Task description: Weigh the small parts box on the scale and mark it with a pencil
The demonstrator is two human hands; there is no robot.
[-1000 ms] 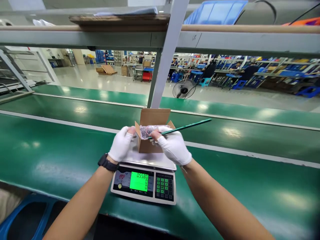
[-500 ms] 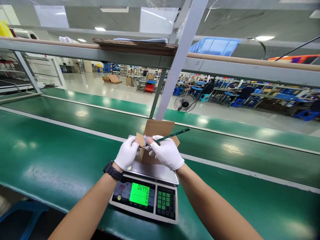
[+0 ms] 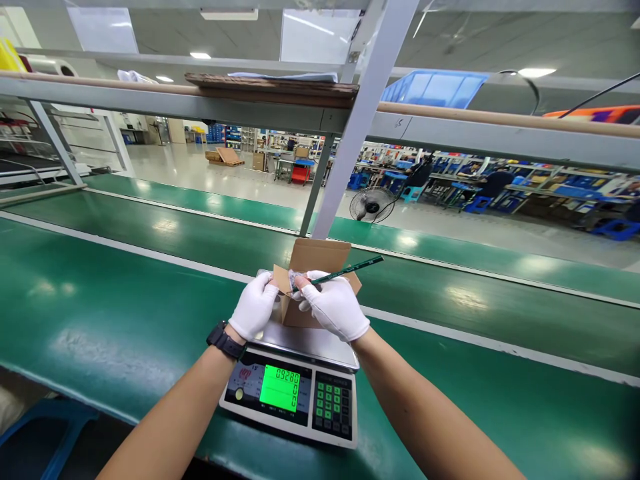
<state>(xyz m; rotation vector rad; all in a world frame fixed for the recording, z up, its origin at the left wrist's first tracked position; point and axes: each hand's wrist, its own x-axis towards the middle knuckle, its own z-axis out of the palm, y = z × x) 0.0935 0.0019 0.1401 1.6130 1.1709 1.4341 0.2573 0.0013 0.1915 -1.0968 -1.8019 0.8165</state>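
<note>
While both gloved hands are crowding the box mouth, much of what they grip is staying hidden.
Left hand (image 3: 254,305): fingers are pinching the crinkly clear bag (image 3: 296,277) at the left flap of the cardboard box (image 3: 317,261).
Right hand (image 3: 334,307): fingers are closing on the same bag and on a green pencil (image 3: 350,269) that is angling up to the right.
Box: sitting open on the scale (image 3: 306,363); its inside is not showing.
Bag contents: too blurred to tell.
Display (image 3: 280,387): glowing green, seeming to read 0928.0; lower rows are showing 0.
Keypad: labels are too small to read.
</note>
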